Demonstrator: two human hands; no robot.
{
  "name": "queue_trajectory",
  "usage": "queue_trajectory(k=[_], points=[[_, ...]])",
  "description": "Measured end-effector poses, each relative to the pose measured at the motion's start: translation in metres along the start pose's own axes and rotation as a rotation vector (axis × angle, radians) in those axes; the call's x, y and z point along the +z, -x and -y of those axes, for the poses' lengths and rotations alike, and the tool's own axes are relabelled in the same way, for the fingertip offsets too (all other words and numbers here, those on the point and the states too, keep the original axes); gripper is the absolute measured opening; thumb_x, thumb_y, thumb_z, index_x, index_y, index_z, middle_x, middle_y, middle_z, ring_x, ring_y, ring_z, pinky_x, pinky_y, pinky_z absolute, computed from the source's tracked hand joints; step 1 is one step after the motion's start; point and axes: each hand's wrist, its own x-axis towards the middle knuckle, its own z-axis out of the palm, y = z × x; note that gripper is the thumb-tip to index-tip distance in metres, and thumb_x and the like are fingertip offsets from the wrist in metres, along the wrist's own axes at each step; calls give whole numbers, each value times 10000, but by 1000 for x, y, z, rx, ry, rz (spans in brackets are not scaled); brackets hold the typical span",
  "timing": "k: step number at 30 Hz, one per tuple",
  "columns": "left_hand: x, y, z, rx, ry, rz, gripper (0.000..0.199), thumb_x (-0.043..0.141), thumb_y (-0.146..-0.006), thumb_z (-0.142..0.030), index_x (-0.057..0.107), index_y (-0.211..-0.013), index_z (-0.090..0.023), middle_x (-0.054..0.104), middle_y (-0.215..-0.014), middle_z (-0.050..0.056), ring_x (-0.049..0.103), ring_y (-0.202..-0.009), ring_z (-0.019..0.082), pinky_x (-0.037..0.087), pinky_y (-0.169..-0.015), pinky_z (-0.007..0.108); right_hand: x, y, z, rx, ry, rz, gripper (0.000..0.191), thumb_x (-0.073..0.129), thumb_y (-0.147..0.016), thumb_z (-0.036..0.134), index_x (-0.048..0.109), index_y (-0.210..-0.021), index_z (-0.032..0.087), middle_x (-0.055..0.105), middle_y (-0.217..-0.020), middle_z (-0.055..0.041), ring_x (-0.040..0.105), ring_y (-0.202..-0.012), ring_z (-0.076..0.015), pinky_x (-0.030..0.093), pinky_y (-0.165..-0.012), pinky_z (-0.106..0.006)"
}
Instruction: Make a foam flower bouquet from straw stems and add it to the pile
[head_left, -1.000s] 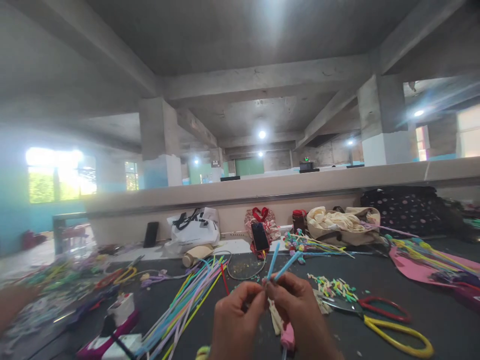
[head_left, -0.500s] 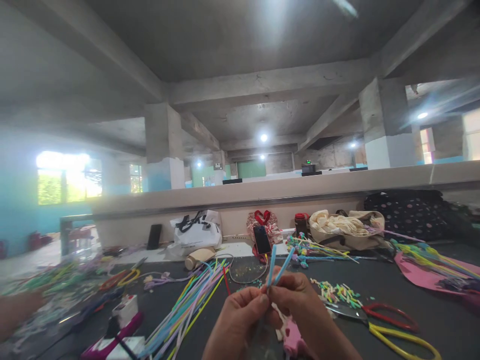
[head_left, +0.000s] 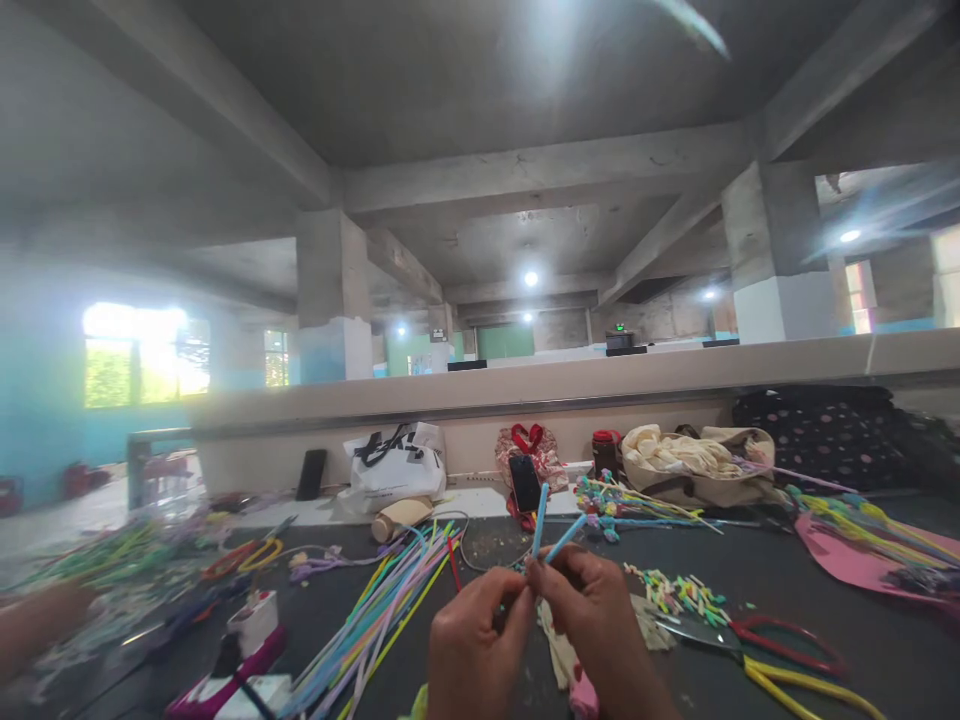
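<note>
My left hand (head_left: 480,635) and my right hand (head_left: 592,615) meet at the front middle of the table, fingertips pressed together. Between them they pinch a light blue pipe cleaner (head_left: 540,520), whose two ends stick up in a V. Its lower part is hidden by the fingers. Beneath the right hand lie a pale cloth (head_left: 556,645) and a pink piece (head_left: 583,695). Left of my hands a bundle of long coloured pipe cleaners (head_left: 382,620) is spread. To the right are scissors (head_left: 750,650) with red and yellow handles and a pile of short cut pieces (head_left: 679,595).
A power strip (head_left: 225,685) with plugs sits at the front left. Another person's hand (head_left: 45,620) is at the left edge. A phone (head_left: 525,482), a white bag (head_left: 397,470), a red-lidded bottle (head_left: 606,452) and a cloth bag (head_left: 697,470) line the back.
My hands have shifted slightly, and the left wrist stands more upright. The right end of the blue pipe cleaner leans further right. More of the pale cloth shows.
</note>
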Motion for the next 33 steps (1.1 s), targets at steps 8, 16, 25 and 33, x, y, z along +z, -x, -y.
queue_trajectory(k=[8, 16, 25, 33], points=[[-2, -3, 7, -597, 1125, 594, 209, 660, -574, -287, 546, -502, -127, 541, -366, -6, 498, -364, 83, 350, -407, 159, -1, -4, -25, 164, -683, 301, 208, 682, -595, 334, 635, -639, 136, 434, -433, 51, 295, -364, -41, 209, -380, -181], [-8, -1, -6, -589, 1017, 516, 218, 685, -582, -306, 574, -565, -119, 603, -437, 19, 479, -333, 68, 324, -343, 145, -7, -3, 8, 25, -458, 296, 179, 667, -621, 281, 619, -546, 126, 453, -497, 37, 385, -455, -69, 295, -446, -195], [-7, -8, 2, -174, 310, 72, 138, 644, -588, -290, 613, -507, -182, 556, -438, -26, 433, -428, 104, 315, -447, 191, 2, -3, -10, 102, -163, -26, 329, 605, -631, 467, 618, -605, 138, 499, -456, 35, 360, -347, -54, 240, -342, -173], [1, -3, 1, 138, 143, -130, 127, 636, -613, -241, 630, -488, -264, 589, -512, 21, 486, -562, 169, 318, -553, 215, 5, -6, -13, -14, -34, -30, 286, 611, -651, 356, 545, -471, 143, 393, -397, 57, 331, -376, -60, 239, -368, -186]])
